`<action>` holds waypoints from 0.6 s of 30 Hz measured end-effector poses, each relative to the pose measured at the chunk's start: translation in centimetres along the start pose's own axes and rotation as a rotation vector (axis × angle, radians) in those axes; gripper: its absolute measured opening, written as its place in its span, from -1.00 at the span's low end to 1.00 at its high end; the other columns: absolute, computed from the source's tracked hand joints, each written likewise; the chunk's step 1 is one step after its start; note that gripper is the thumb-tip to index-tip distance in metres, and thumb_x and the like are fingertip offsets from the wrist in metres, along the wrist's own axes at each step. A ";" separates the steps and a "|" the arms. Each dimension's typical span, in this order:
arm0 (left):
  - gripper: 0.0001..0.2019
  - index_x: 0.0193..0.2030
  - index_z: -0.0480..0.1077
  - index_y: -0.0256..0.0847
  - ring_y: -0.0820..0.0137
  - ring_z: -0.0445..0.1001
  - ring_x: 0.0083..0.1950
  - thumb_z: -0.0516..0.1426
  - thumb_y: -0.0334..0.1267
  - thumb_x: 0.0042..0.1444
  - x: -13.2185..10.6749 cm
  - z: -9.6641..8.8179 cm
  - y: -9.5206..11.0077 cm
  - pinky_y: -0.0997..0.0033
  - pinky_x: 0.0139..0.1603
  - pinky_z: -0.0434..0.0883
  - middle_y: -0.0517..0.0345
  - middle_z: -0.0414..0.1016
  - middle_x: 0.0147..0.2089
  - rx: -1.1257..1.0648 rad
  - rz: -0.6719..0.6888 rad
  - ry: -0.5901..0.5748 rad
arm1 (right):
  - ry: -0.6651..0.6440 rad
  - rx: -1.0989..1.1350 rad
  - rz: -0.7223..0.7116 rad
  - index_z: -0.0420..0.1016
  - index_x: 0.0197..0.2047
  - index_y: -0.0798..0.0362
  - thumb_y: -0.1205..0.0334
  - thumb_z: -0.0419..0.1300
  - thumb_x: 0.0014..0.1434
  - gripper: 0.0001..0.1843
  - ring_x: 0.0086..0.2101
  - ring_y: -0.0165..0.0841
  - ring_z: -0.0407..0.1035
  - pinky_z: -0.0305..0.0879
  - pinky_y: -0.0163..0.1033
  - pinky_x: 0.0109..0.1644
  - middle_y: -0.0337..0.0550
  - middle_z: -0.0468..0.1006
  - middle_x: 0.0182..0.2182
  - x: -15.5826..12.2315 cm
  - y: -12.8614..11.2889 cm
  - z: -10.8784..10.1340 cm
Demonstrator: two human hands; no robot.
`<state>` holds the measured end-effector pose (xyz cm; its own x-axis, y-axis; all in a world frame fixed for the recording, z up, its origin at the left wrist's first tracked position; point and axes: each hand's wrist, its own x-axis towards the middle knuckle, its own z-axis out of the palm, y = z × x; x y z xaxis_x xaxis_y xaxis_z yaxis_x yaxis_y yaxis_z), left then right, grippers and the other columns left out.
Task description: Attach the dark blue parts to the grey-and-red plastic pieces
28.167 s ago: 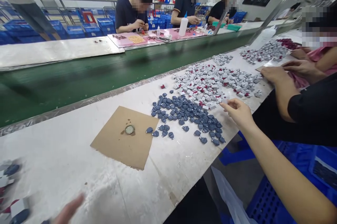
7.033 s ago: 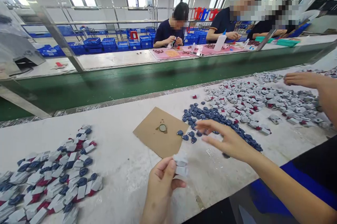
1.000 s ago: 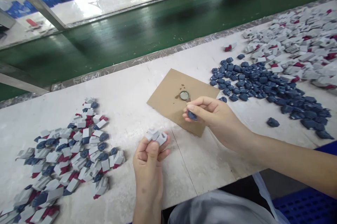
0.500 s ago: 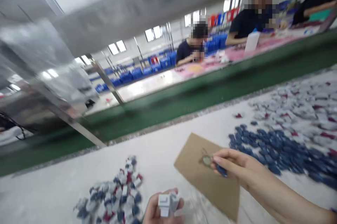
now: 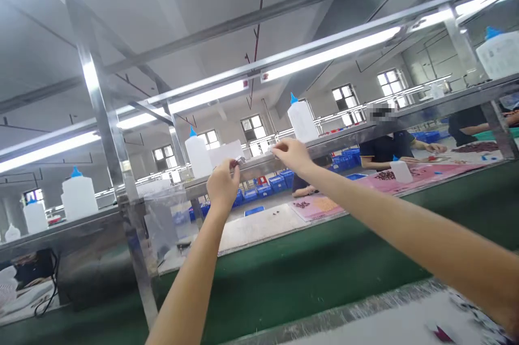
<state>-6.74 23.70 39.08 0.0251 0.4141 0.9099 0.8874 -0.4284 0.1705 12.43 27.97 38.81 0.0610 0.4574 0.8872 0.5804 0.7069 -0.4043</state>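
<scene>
Both my arms reach up and forward to a raised metal shelf [image 5: 336, 142]. My left hand [image 5: 223, 185] is closed on a small light-grey plastic piece [image 5: 240, 160], which shows at the fingertips by the shelf edge. To the right of it, my right hand [image 5: 292, 154] is closed in a pinch at the same height. What its fingertips hold is too small to make out. White squeeze bottles with blue tips stand close to the hands: one bottle [image 5: 198, 157] behind the left hand, another bottle [image 5: 303, 122] just above the right.
Below runs a green conveyor belt [image 5: 284, 274]. A metal post [image 5: 103, 118] rises at left. People sit across the belt at a pink work surface [image 5: 430, 174]. At the bottom right, a dark red piece [image 5: 441, 334] lies on the near white table [image 5: 365, 331].
My view has tilted up. Both hands have risen from the near table to shelf height. The dark blue piece that was in my right hand no longer shows; the brown cardboard is out of view.
</scene>
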 end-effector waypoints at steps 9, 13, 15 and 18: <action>-0.75 -0.10 0.36 -0.26 0.34 0.46 -0.19 0.06 -0.16 0.17 7.5 7.4 -2.0 0.21 -0.18 0.44 0.06 0.45 -0.15 0.308 -0.046 -0.130 | -0.144 -0.313 0.025 0.33 0.01 0.10 0.16 0.09 0.22 -0.68 -0.16 -0.32 0.36 0.35 -0.09 -0.12 -0.07 0.39 -0.06 8.8 -0.5 8.8; -0.65 0.02 0.33 -0.21 0.27 0.47 -0.09 -0.05 -0.08 0.22 6.8 8.4 -2.3 0.10 -0.08 0.40 -0.01 0.48 -0.08 0.380 -0.011 -0.199 | -0.219 -0.394 -0.033 0.38 -0.06 0.15 0.13 0.06 0.23 -0.70 -0.15 -0.31 0.36 0.31 -0.09 -0.09 -0.05 0.43 -0.11 8.1 -0.7 8.2; -0.58 0.12 0.28 -0.13 0.17 0.36 0.11 -0.17 -0.05 0.25 6.5 8.3 -1.9 0.06 0.04 0.31 -0.06 0.41 0.08 0.397 0.047 -0.219 | -0.217 -0.430 -0.089 0.42 -0.12 0.16 0.11 -0.05 0.29 -0.66 -0.07 -0.28 0.32 0.20 -0.14 0.01 0.01 0.46 -0.11 6.7 -0.9 5.7; -0.49 0.24 0.13 -0.19 0.06 0.09 0.28 -0.18 0.00 0.23 7.1 8.5 -1.7 0.00 0.14 0.14 -0.16 0.13 0.29 0.401 0.076 -0.210 | -0.109 -0.546 -0.309 0.39 -0.05 0.09 0.11 -0.15 0.32 -0.62 -0.03 -0.32 0.27 0.07 -0.19 0.08 -0.13 0.46 -0.10 2.0 0.2 -1.0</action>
<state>-4.14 34.20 42.07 0.1532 0.5651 0.8107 0.9865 -0.1361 -0.0915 13.45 28.45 40.71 -0.2420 0.3493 0.9052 0.8902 0.4510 0.0640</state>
